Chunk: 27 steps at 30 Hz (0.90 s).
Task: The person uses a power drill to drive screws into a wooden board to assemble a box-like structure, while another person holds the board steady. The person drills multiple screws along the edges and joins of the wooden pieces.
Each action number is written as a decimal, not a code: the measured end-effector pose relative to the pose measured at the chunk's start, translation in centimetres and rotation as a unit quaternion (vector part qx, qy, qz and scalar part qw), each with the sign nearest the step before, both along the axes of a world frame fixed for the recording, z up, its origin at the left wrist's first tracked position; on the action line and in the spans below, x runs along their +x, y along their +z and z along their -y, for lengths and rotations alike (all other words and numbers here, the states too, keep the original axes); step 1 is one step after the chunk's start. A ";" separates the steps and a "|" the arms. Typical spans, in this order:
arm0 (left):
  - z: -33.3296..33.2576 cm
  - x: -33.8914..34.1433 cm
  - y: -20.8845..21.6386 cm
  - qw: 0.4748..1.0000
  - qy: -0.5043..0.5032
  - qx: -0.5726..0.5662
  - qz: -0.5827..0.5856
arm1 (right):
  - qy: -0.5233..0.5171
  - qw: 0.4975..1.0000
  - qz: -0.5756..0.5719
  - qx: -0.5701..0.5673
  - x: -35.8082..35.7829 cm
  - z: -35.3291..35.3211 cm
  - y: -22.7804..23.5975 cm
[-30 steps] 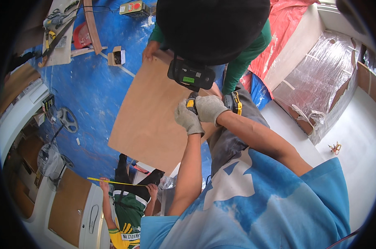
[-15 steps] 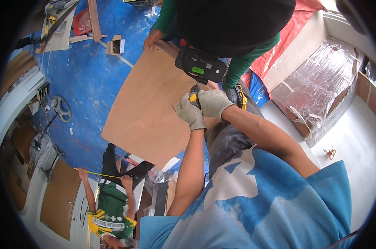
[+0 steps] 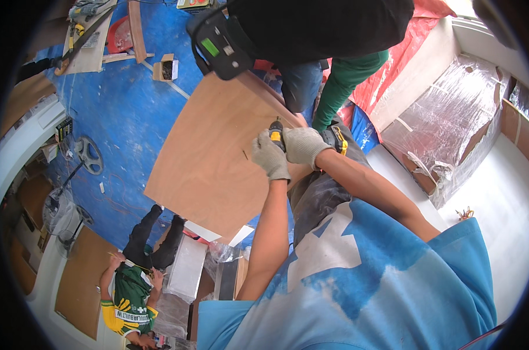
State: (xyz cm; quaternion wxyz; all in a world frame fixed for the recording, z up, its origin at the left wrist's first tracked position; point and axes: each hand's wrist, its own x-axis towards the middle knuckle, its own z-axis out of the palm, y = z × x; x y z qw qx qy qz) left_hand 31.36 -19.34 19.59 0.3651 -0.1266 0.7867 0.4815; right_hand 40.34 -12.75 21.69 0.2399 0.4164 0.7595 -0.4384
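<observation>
My right hand, in a pale knitted work glove, is closed round the grip of a black and yellow cordless drill. Its battery end sticks out to the right of that glove. My left hand, gloved alike, is wrapped against the side of the drill's body. Pointing away from me, the bit is over the far right part of a large light-brown wooden panel. Whether its tip touches the wood I cannot tell. A small dark, thin mark or piece shows on the panel left of my hands.
A co-worker in black and green bends over the panel's far edge. Another person stands lower left. Blue sheeting covers the floor, with a small open box on it. A plastic-wrapped piece is at right.
The co-worker opposite has shifted, and the dark device with a green label has swung left over the panel's corner. The person lower left has lowered the yellow tape. My hands have barely moved.
</observation>
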 end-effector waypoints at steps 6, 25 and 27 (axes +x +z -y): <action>-1.5 -0.9 0.2 0.996 0.084 0.026 0.027 | 0.089 0.996 0.003 0.004 -1.5 -2.0 0.7; 0.3 -1.2 -0.8 0.998 0.049 0.040 0.020 | 0.024 0.999 0.019 -0.038 -1.2 -0.3 -0.2; -0.6 -1.9 -1.2 0.999 0.039 0.035 0.004 | 0.056 0.998 0.011 -0.028 -2.7 -1.9 -0.1</action>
